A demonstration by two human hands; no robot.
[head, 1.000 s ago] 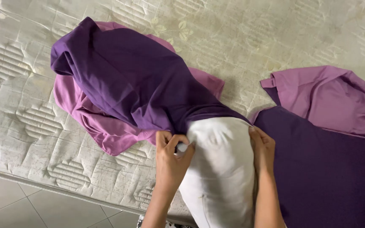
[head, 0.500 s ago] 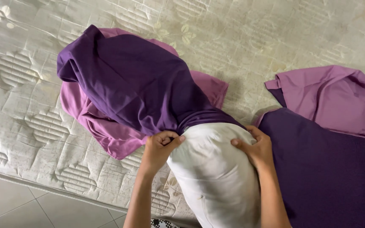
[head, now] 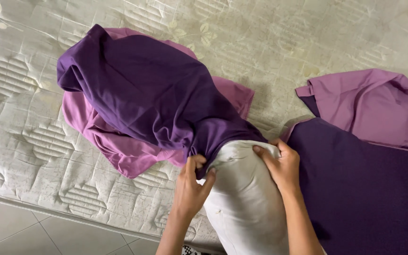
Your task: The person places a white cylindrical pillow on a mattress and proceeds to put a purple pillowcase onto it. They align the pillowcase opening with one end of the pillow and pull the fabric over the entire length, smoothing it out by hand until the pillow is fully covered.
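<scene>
The white pillow (head: 246, 198) on the mattress (head: 308, 42) is only partly inside the dark purple pillowcase (head: 152, 94): the left hand (head: 190, 189) grips its hem, the right hand (head: 279, 165) presses closed on the pillow, most still uncovered.

Both forearms bare, no sleeves, L hand (head: 191, 186) & R hand (head: 279, 166) ungloved (no rings seen).
</scene>
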